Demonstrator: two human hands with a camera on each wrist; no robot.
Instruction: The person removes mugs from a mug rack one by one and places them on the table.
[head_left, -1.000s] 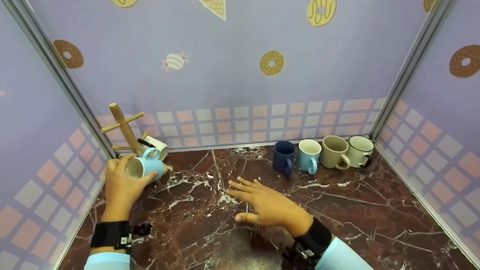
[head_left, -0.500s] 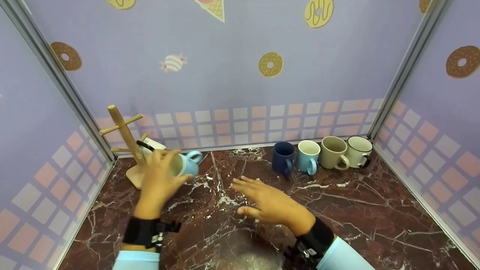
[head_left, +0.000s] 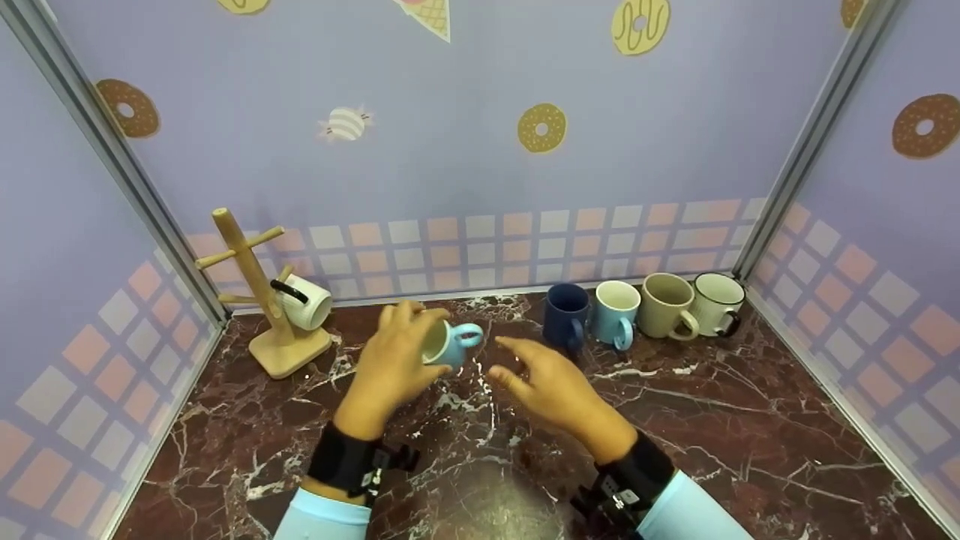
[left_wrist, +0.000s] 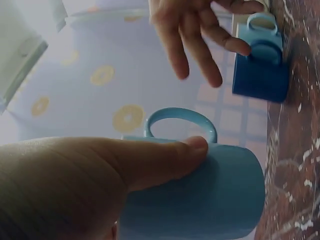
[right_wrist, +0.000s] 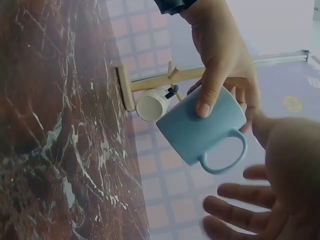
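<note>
My left hand (head_left: 394,356) grips a light blue mug (head_left: 452,346) above the middle of the counter. The mug is tilted, with its handle pointing toward my right hand. In the left wrist view my thumb lies along the wall of the blue mug (left_wrist: 200,195), just below its handle. Close to that handle, my right hand (head_left: 559,386) hovers with fingers spread and nothing in them. The right wrist view shows a gap between the right fingers (right_wrist: 240,212) and the mug's handle.
A wooden mug tree (head_left: 255,277) stands at the back left, with a white mug (head_left: 307,304) hanging on a lower peg. Along the back right stand a navy mug (head_left: 566,311), another light blue mug (head_left: 616,309), a beige mug (head_left: 666,304) and a white, black-rimmed mug (head_left: 718,304).
My left hand has carried the light blue mug from beside the mug tree rightward to the middle. My right hand has turned slightly, its fingers now nearer the mug's handle.
</note>
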